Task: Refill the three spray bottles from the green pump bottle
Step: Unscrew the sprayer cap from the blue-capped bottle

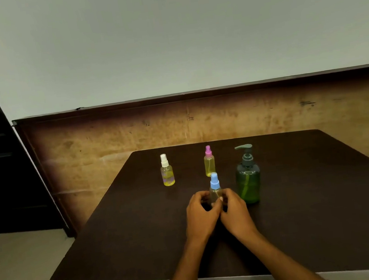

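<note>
— Currently, where does each bottle stand on the table [127, 250]?

— Blue-capped spray bottle [215, 190]: upright, near the table's middle, held between both hands. White-capped spray bottle [166, 170]: upright, toward the far edge, left of the others. Pink-capped spray bottle [209, 162]: upright, toward the far edge, directly behind the blue-capped one. Green pump bottle [248, 176]: upright, just beside the blue-capped bottle on its right, pump head on, spout pointing left.

— State of the fingers?

— Left hand [201, 215]: fingers curled round the left side of the blue-capped bottle's body. Right hand [235, 212]: fingers curled round its right side. Both grasp the body below the cap; all three caps are on.

— Fill condition?

— White-capped and pink-capped bottles show yellow liquid. The blue-capped bottle's level cannot be told; the hands cover most of it.
</note>
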